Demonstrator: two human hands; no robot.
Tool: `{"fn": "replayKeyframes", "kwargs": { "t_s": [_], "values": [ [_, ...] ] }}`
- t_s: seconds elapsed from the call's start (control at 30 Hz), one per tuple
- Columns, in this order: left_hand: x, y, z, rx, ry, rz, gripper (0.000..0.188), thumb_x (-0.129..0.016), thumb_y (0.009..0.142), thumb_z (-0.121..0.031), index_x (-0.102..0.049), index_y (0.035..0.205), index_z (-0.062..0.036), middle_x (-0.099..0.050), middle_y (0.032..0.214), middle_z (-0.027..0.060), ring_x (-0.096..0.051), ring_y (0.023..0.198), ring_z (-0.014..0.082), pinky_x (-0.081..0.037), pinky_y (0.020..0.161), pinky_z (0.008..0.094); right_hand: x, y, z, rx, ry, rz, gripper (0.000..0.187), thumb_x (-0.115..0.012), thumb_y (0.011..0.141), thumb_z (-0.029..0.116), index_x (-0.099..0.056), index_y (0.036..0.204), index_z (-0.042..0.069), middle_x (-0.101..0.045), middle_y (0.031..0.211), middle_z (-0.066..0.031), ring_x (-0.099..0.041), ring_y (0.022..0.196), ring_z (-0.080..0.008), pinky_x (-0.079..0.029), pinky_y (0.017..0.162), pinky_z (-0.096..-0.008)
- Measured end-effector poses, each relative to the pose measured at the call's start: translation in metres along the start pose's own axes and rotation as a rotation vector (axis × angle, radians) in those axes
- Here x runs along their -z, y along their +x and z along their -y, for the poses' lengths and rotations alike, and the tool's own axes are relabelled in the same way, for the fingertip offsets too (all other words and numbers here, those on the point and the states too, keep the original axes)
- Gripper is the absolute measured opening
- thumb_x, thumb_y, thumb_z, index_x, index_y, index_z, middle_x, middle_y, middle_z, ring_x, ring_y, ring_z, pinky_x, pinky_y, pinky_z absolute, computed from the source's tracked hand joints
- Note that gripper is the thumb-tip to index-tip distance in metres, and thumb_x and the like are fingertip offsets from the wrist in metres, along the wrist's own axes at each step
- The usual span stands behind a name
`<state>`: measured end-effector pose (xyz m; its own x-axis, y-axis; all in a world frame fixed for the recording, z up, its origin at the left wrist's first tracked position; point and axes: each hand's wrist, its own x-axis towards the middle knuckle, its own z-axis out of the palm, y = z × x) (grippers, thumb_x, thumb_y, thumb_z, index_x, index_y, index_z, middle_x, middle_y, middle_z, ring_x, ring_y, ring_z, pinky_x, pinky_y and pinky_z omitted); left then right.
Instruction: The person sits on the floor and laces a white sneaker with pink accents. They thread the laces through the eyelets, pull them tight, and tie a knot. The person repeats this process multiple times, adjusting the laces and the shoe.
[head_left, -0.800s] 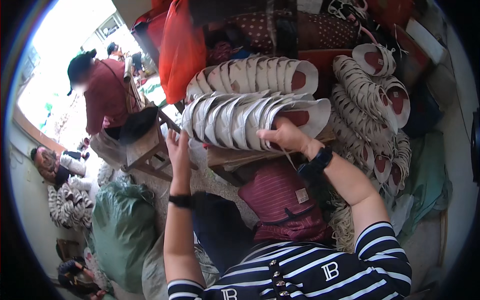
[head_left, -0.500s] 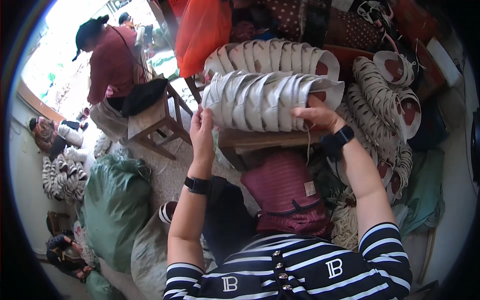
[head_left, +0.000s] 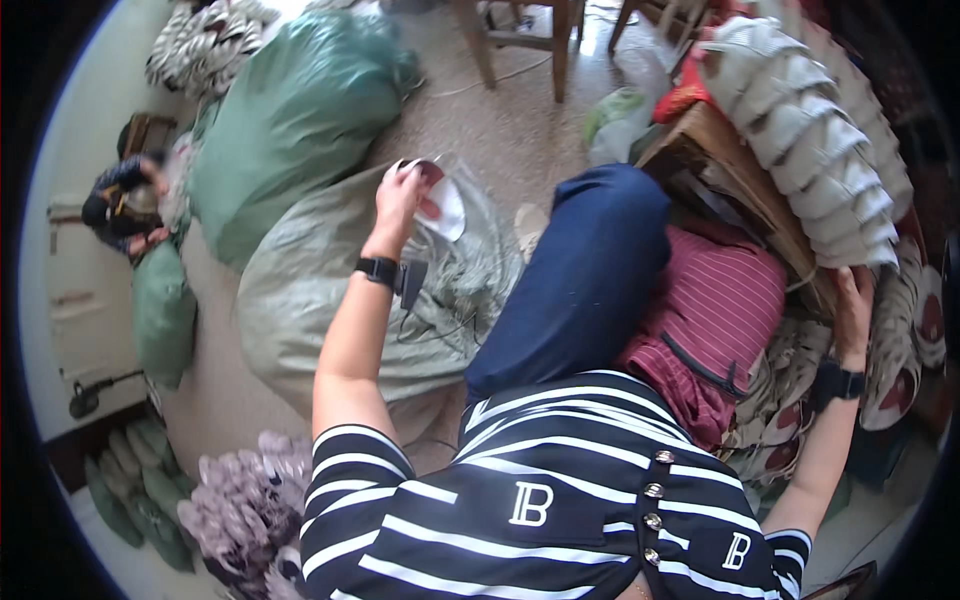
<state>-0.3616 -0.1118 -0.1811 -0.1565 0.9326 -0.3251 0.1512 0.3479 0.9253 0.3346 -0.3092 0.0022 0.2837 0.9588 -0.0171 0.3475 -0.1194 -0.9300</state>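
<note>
Out to the left, my left hand (head_left: 398, 197) pinches the edge of a single white shoe upper (head_left: 450, 213) with a dark red lining. That piece is over a pale, bulging sack (head_left: 330, 250). On my right, a long row of nested white shoe uppers (head_left: 800, 120) lies along a wooden stool or bench (head_left: 722, 165). My right hand (head_left: 853, 315) is at the row's near end, thumb up against it; its fingertips are partly hidden there.
A large green sack (head_left: 300, 110) lies beyond the pale one. More shoe uppers (head_left: 895, 345) are piled at the far right. A maroon striped cloth (head_left: 715, 300) lies beside my dark-trousered leg (head_left: 580, 270). Another person (head_left: 125, 205) sits at the far left.
The view has swung left. My left hand has let go of the row of uppers, reached to the sack and taken hold of a single upper. My right hand remains at the row's end.
</note>
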Motion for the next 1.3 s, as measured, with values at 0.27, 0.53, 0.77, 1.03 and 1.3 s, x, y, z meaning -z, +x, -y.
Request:
{"fn": "replayKeyframes", "kwargs": {
  "t_s": [0.27, 0.53, 0.77, 1.03, 1.3],
  "values": [
    [0.064, -0.055, 0.157, 0.526, -0.147, -0.205, 0.029, -0.051, 0.103, -0.028, -0.068, 0.109, -0.0054, -0.071, 0.089, 0.0032, -0.066, 0.071, 0.0115, -0.052, 0.060, 0.0251, 0.018, -0.026, -0.005, -0.134, 0.042, -0.228, 0.043, -0.055, 0.103, 0.019, -0.049, 0.138, -0.006, -0.055, 0.138, -0.0142, -0.054, 0.126, -0.0212, -0.041, 0.108, -0.0340],
    [0.019, 0.026, 0.237, 0.467, 0.097, -0.141, 0.038, -0.062, 0.096, -0.041, -0.064, 0.085, -0.0041, -0.067, 0.077, 0.0051, -0.059, 0.053, 0.0133, -0.045, 0.048, 0.0257, 0.024, -0.087, -0.006, -0.353, -0.047, -0.358, 0.036, -0.056, 0.103, 0.023, -0.056, 0.129, -0.002, -0.061, 0.128, -0.0116, -0.060, 0.112, -0.0191, -0.048, 0.098, -0.0327],
    [-0.007, 0.048, 0.187, 0.447, 0.729, -0.231, 0.044, -0.056, 0.091, -0.041, -0.074, 0.097, -0.0008, -0.069, 0.108, 0.0252, -0.065, 0.106, 0.0424, -0.050, 0.091, 0.0471, 0.000, -0.140, 0.016, -0.399, -0.039, -0.367, 0.022, -0.057, 0.103, 0.021, -0.065, 0.113, 0.003, -0.067, 0.109, -0.0041, -0.059, 0.085, -0.0084, -0.049, 0.085, -0.0253],
    [-0.016, 0.016, 0.058, -0.094, -0.065, -0.315, 0.033, -0.059, 0.094, -0.020, -0.062, 0.067, -0.0025, -0.056, 0.060, 0.0014, -0.050, 0.059, 0.0066, -0.041, 0.055, 0.0280, -0.080, -0.113, 0.101, -0.211, -0.154, -0.274, 0.019, -0.054, 0.103, 0.014, -0.066, 0.110, 0.000, -0.066, 0.106, -0.0036, -0.059, 0.088, -0.0095, -0.048, 0.083, -0.0236],
    [-0.054, -0.089, -0.136, -0.979, 0.193, -0.328, 0.020, -0.057, 0.086, 0.002, -0.050, 0.068, -0.0021, -0.049, 0.068, 0.0106, -0.050, 0.062, 0.0261, -0.039, 0.055, 0.0373, -0.164, -0.067, 0.153, -0.050, -0.036, 0.227, 0.015, -0.056, 0.095, 0.002, -0.069, 0.101, -0.001, -0.066, 0.099, -0.0047, -0.061, 0.088, -0.0129, -0.048, 0.080, -0.0259]
  ]
}}
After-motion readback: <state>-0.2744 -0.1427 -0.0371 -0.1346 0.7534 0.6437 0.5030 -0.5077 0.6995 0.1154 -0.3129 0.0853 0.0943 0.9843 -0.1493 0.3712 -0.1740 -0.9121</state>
